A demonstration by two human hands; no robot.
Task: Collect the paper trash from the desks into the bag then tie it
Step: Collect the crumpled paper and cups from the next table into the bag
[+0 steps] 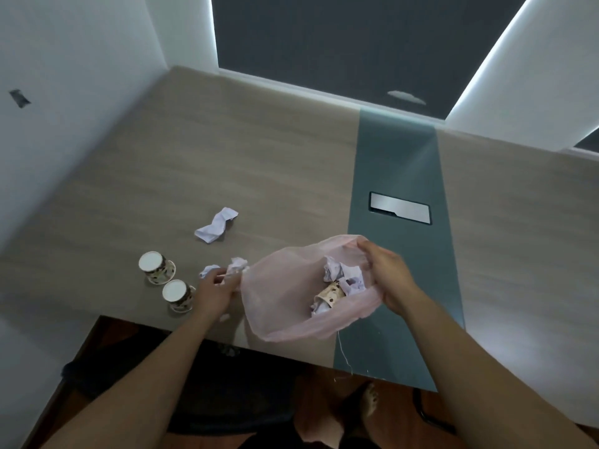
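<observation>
Head view showed the job partly done. The right hand (387, 277) pinched the right rim of a pink bag (282, 306), thumb and fingers closed on the plastic, holding its mouth wide on the desk (259, 150). Just left of those fingers, inside the bag, lay paper wads (345, 273) and a spotted cup (331, 294). The left hand (215, 288) had its fingers curled round a crumpled paper (238, 266) at the bag's left rim, not yet inside. Beyond those fingertips lay a twisted paper (216, 224). Just left of the hand stood two upturned paper cups (156, 266). These remained to collect, and the bag was untied.
</observation>
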